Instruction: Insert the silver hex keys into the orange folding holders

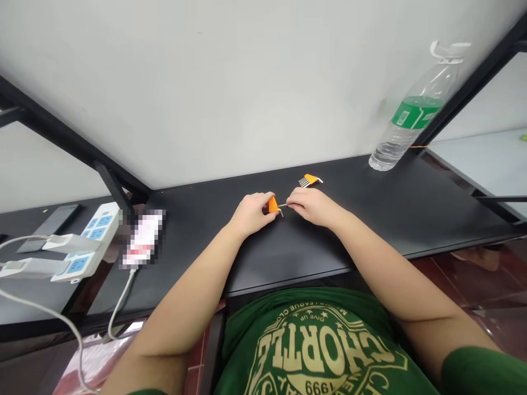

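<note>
Between the thumb and fingers of my left hand [254,214] is an orange hex key holder [273,205], with a short bent key end sticking out on its near right side. My right hand [310,205] pinches a thin metal hex key [283,206] that reaches the holder's right side. My fingers hide how far the key sits in the holder. Just beyond my right hand, a second orange hex key set [310,179] lies on the black table [296,249], several keys pointing left and a bent one to the right.
A large clear water bottle [418,112] with a green label stands at the back right by the black frame. On the left are a blurred-out phone [143,239] with a white cable and a white power strip [93,241] with plugs. A pale wall [247,93] rises behind.
</note>
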Motion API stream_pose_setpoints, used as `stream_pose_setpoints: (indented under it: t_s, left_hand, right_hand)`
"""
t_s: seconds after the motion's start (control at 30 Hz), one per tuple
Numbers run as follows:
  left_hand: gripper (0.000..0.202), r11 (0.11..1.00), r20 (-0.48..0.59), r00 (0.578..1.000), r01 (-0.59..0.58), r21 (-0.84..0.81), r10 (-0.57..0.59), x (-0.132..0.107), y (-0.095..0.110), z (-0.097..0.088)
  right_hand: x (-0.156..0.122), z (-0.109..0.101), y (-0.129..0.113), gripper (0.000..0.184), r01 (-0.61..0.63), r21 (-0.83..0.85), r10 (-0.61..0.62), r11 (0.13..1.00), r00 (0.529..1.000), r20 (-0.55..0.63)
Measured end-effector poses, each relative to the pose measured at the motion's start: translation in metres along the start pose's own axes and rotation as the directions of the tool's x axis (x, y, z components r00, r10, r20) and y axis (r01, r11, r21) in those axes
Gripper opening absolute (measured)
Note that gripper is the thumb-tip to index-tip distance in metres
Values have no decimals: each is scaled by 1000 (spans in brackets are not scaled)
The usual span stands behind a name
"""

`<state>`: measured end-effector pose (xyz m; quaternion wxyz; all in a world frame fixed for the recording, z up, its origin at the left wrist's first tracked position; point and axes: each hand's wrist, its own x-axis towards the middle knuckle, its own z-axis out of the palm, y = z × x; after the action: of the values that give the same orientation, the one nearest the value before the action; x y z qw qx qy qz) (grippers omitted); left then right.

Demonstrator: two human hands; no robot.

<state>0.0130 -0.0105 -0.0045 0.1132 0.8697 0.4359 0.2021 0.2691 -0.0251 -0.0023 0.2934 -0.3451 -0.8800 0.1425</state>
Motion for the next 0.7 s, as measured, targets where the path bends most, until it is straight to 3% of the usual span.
stream_pose_setpoints:
  t_s: [0.1,0.2,0.43,0.5,0.6,0.7]
  left_hand:
    - [38,999,-22,999,-27,39,28,-1,2,-1]
    - [40,998,-39,999,-35,56,37,-1,4,-2]
    - [15,995,20,996,-88,38,88,0,15,2]
    - [14,995,26,995,-95,28,95,0,15,3]
    - [23,996,6,996,-84,19,84,1,11,3]
    - [37,999,-17,999,-35,6,35,1,7,2]
  right_hand:
    - [3,6,-2,12,-75,134,80,988,996,-28]
    - [4,12,-3,16,-160,258,170,953,985,-19]
    - [6,22,-11,21,-174,464,195,868,981,2]
    - [6,20,-10,20,-168,389,184,906,983,-6]
    - [3,10,-2,15,-166,96,169,981,985,-20]
    - [0,2,7,7,-188,-186,203,964,977,67]
